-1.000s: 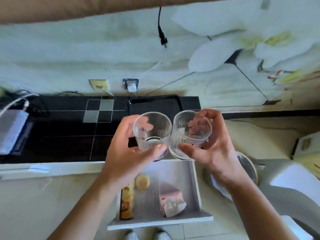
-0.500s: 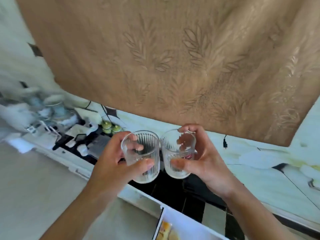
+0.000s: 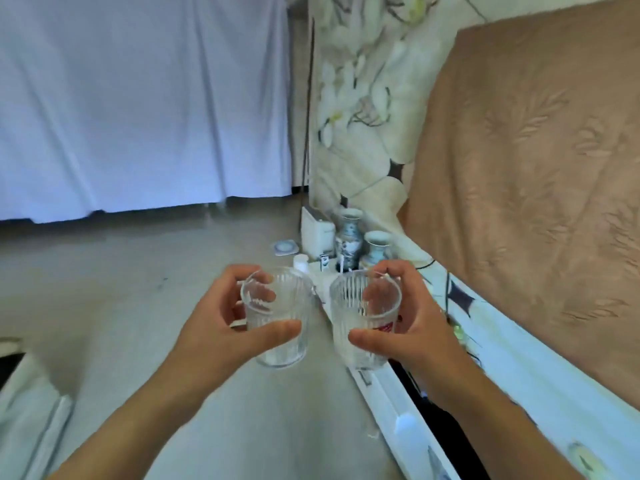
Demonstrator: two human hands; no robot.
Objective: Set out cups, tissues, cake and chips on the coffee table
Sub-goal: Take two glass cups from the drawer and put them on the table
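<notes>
The left hand point(image 3: 221, 327) grasps one ribbed glass cup point(image 3: 277, 317), and the right hand point(image 3: 412, 323) grasps the other ribbed glass cup point(image 3: 363, 320) just beside it, apart. Carrying them well likely means keeping both upright and separated so they never clink; no coffee table is visible.

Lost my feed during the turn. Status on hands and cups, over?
Left hand grips left glass cup; right hand grips right glass cup. Both upright, empty, carried above the floor. No coffee table in view. Path ahead open.
</notes>
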